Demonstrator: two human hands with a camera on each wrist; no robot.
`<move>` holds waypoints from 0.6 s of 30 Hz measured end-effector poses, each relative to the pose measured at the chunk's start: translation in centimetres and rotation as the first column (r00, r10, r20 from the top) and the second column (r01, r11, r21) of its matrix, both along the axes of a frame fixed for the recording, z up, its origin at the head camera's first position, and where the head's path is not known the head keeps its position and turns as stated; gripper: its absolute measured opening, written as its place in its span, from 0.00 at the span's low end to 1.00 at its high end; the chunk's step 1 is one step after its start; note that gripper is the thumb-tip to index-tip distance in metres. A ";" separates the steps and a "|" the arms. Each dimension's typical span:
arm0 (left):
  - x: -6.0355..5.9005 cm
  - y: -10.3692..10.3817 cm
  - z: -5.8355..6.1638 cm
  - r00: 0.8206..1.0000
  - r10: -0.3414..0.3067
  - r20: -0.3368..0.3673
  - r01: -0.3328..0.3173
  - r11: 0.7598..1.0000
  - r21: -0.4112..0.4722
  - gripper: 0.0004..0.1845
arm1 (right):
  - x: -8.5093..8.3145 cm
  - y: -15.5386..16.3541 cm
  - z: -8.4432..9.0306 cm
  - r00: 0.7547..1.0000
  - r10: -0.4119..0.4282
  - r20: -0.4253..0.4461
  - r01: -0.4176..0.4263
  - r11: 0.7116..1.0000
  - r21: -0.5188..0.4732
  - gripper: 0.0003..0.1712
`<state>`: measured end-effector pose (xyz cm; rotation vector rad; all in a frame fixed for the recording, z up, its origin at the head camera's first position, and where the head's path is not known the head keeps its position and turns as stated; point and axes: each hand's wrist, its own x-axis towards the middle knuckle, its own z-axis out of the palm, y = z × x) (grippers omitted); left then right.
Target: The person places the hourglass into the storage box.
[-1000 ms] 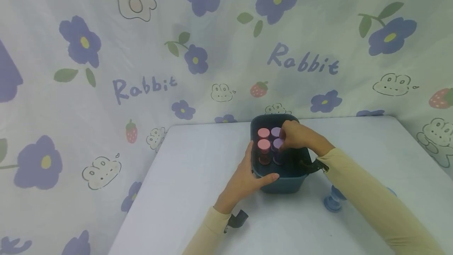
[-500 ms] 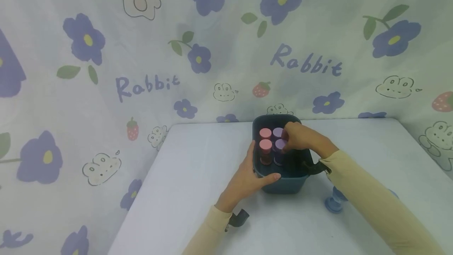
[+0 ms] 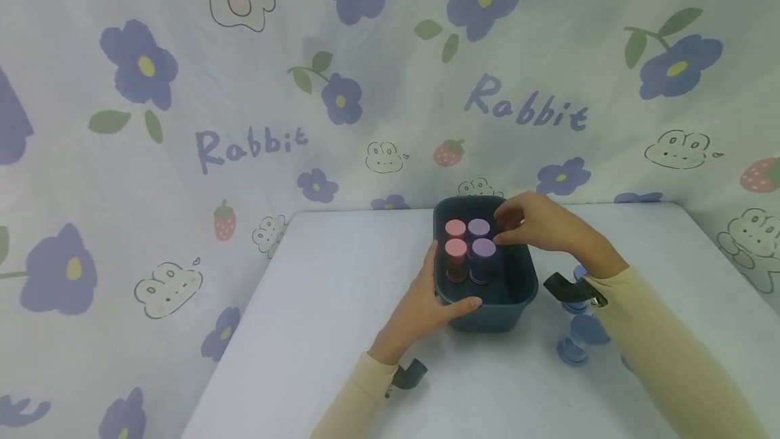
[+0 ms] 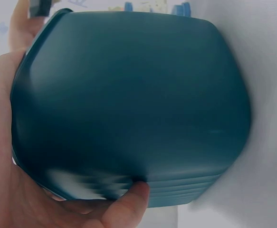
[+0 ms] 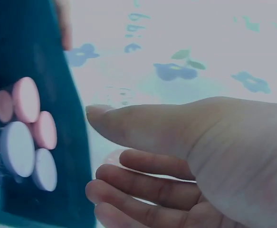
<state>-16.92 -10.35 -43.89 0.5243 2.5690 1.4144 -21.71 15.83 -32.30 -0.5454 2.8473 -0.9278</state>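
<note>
- Toward the far edge of the surface (image 3: 341, 303), at its middle, stands a dark teal bin (image 3: 510, 297); four capped jars stand upright inside it in a tight two-by-two block against its left wall.
- Two pink-capped jars (image 3: 455, 248) make the left column and two lilac-capped jars (image 3: 483, 248) the right; caps look level, jars touching or nearly so.
- Left hand (image 3: 426, 303) grips the bin's near-left corner, thumb hooked over the near rim and fingers along the left wall; the left wrist view shows the thumb pressed under the bin's outer wall.
- Right hand (image 3: 542, 225) hovers over the bin's far-right part, just right of the lilac caps, its grip empty with fingers loosely bent; the right wrist view confirms nothing is held.
- To do this step well, I judge the left hand should hold the bin steady so it does not slide, and the right hand should come away upward rather than sideways, so fingertips do not catch a lilac cap and tip the block.
- Any further jar would best go down upright in the free right half of the bin.
- Blue pieces (image 3: 575, 344) stand near the right edge beside the right sleeve; what they are I cannot tell.
- Readable writing: "Rabbit" (image 3: 525, 110) appears twice on the flowered backdrop cloth; the jars and bin show no legible label.
</note>
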 end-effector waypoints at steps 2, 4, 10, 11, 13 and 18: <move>0.1 0.1 0.0 1.000 -0.001 0.004 0.001 1.000 0.000 0.66 | 0.8 0.8 0.4 1.000 -0.010 -0.020 0.010 1.000 -0.026 0.28; 0.1 0.1 0.1 1.000 -0.006 -0.001 0.006 1.000 0.010 0.66 | 1.5 1.7 0.7 0.999 -0.027 -0.037 0.025 0.998 -0.052 0.28; 0.0 0.2 0.4 1.000 -0.013 -0.026 0.013 1.000 0.023 0.66 | 3.5 4.9 0.5 0.990 -0.130 -0.048 0.126 0.988 -0.089 0.27; 0.0 0.2 0.4 1.000 -0.012 -0.026 0.013 1.000 0.023 0.66 | 3.8 5.4 0.4 0.987 -0.152 -0.042 0.148 0.985 -0.090 0.27; 0.1 0.1 0.3 1.000 -0.008 -0.023 0.008 1.000 0.016 0.67 | 4.4 6.5 0.1 0.980 -0.194 -0.036 0.190 0.977 -0.092 0.28; 0.2 0.0 0.2 1.000 0.003 -0.009 -0.003 1.000 0.003 0.68 | 5.6 8.7 -1.0 0.966 -0.251 -0.065 0.241 0.961 -0.135 0.28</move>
